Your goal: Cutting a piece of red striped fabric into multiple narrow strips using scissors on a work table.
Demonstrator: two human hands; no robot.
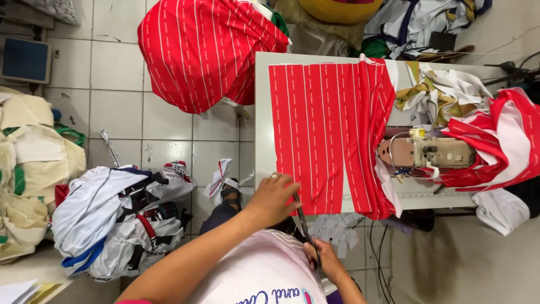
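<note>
A red fabric panel with thin white stripes (pixel 326 129) lies flat on the white sewing table (pixel 262 112). My left hand (pixel 274 198) presses on the near edge of that fabric, fingers bent. My right hand (pixel 325 260) grips a pair of scissors (pixel 304 225), whose blades point up toward the fabric's near edge beside my left hand. A beige sewing machine (pixel 427 153) sits at the right end of the table, with the fabric running up to it.
A heap of the same red striped cloth (pixel 205 48) sits beyond the table's left end. Bundles of white, blue and red garments (pixel 112 219) lie on the tiled floor at left. Scraps of white and gold cloth (pixel 444 93) and red-white fabric (pixel 506 141) pile at right.
</note>
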